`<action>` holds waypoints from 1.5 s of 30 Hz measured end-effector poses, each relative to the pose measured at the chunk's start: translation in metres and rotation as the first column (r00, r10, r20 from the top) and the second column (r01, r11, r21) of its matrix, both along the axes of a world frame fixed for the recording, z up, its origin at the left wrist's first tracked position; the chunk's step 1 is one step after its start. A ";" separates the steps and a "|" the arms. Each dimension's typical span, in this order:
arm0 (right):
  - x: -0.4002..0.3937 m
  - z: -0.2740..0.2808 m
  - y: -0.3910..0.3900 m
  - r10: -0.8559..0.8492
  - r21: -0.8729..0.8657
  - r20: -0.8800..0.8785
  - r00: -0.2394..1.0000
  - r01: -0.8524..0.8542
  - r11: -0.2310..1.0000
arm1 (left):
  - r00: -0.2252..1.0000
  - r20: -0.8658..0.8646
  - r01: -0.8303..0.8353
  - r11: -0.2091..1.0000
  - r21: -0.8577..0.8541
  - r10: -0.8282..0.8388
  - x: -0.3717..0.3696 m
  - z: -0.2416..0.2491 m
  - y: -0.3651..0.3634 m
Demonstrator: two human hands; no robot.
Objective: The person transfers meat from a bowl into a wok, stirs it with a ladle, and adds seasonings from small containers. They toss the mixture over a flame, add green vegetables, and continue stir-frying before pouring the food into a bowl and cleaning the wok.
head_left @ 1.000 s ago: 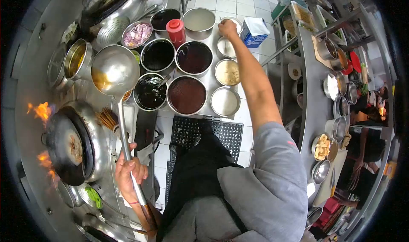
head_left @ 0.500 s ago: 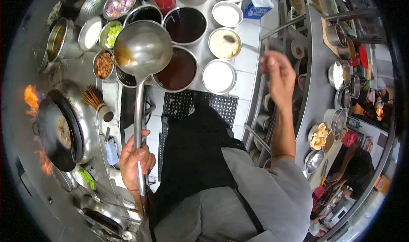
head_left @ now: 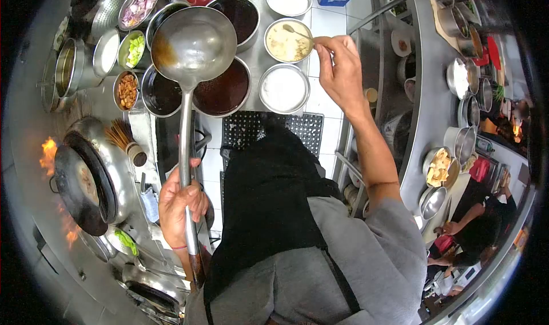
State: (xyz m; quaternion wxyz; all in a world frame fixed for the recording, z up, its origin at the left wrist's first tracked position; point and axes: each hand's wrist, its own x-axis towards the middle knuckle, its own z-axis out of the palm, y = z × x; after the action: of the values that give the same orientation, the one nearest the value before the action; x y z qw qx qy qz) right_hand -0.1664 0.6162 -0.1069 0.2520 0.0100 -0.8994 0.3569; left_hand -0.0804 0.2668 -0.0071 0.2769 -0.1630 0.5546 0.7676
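Observation:
My left hand (head_left: pixel 182 205) is wrapped round the long metal handle of a ladle (head_left: pixel 194 44), whose wide bowl has a brown smear inside and hangs over the pots. My right hand (head_left: pixel 342 76) pinches the handle end of a small spoon (head_left: pixel 298 33). The spoon's head rests in a bowl of pale yellow, grainy seasoning (head_left: pixel 280 46). Just below that stands a bowl of white powder (head_left: pixel 284 89). Partly behind the ladle are a pot of dark red-brown sauce (head_left: pixel 226 90) and a pot of dark liquid (head_left: pixel 240 15).
A wok (head_left: pixel 77 185) sits over a burner with flames (head_left: pixel 49 153) at the left. Near it lies a bamboo brush (head_left: pixel 128 145). Bowls of chopped onion (head_left: pixel 139 7), greens (head_left: pixel 134 49) and nuts (head_left: pixel 126 89) line the counter. Another person (head_left: pixel 474 228) works beyond the right shelf.
My right hand has moved left and forward and taken hold of the spoon handle. My left hand still grips the ladle. The view has shifted slightly.

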 end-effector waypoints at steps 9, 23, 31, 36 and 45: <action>-0.024 -0.024 0.019 -0.029 -0.043 0.053 0.998 0.032 0.999 | 1.000 -0.003 -0.013 0.999 -0.043 0.012 -0.003 0.001 0.005; -0.025 -0.049 0.055 -0.102 -0.796 0.314 0.944 0.320 0.514 | 0.996 0.084 0.025 0.999 -0.046 -0.021 -0.023 -0.009 0.019; -0.038 0.026 0.044 -0.005 -0.739 0.003 1.000 0.005 0.674 | 0.972 0.139 0.187 0.982 0.017 -0.187 -0.047 -0.022 0.042; -0.034 0.023 0.035 -0.005 -0.114 0.056 0.998 0.011 0.993 | 0.978 0.153 0.147 0.989 -0.008 -0.144 -0.046 -0.011 0.038; -0.032 -0.005 0.023 -0.024 -0.104 0.148 0.989 0.040 0.994 | 0.994 0.098 0.053 0.998 -0.039 -0.049 -0.037 -0.003 0.027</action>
State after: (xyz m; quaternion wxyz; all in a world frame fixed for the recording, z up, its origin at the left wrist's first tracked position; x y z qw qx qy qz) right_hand -0.1983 0.6392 -0.1115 0.1910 -0.0444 -0.8952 0.4002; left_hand -0.1174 0.2942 -0.0106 0.3194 -0.1914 0.5602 0.7400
